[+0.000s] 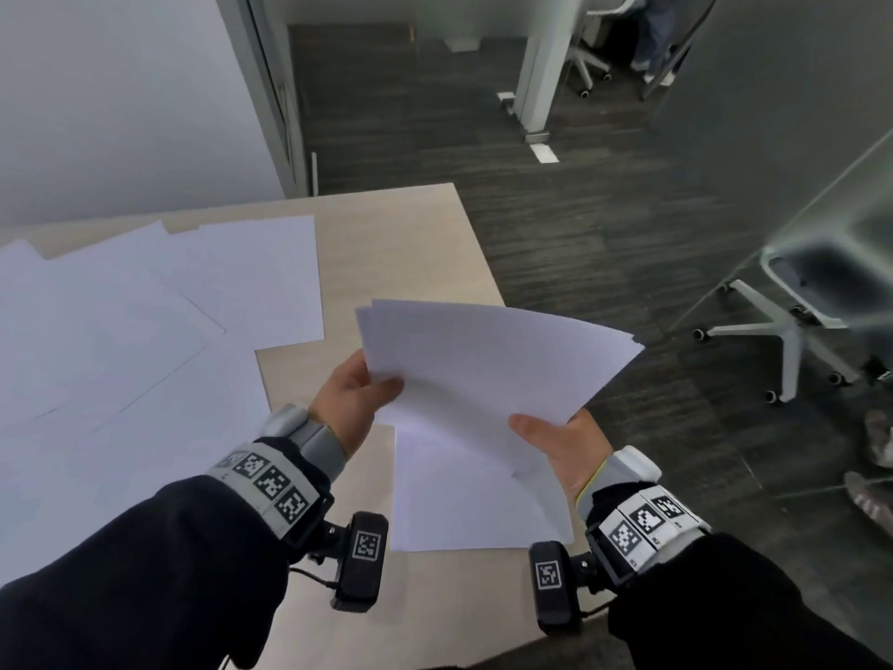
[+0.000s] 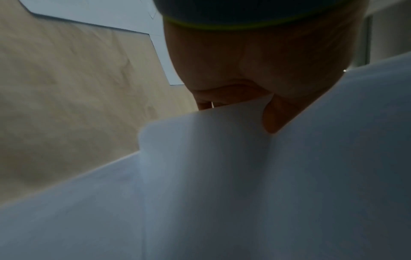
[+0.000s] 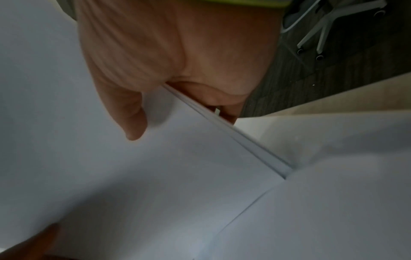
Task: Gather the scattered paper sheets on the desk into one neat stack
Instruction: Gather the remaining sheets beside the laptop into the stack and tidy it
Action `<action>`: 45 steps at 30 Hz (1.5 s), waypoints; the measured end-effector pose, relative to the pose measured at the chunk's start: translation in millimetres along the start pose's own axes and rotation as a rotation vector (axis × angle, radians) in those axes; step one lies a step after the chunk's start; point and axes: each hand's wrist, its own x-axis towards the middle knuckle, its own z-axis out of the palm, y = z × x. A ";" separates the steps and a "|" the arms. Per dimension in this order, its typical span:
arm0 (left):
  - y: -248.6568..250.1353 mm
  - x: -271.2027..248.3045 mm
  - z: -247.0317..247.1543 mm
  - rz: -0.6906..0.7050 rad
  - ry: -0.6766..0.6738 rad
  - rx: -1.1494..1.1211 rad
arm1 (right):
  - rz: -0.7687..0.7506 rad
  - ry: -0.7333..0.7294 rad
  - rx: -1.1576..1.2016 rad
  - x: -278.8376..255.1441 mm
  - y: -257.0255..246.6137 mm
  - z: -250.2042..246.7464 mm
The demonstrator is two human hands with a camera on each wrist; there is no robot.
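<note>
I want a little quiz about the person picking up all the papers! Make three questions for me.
1. True or false: both hands hold the bundle of sheets.
2. Where does the single sheet below the bundle lie? A) on the floor B) on the desk C) on a chair
3. Fill in: loose sheets lie spread on the person's ___ side.

Key: 1 true: left hand and right hand pinch it. 2 B. 3 left.
</note>
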 end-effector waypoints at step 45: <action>-82.5 3.8 24.8 -0.406 -0.045 0.662 | 0.302 0.040 -0.664 29.9 61.9 -5.7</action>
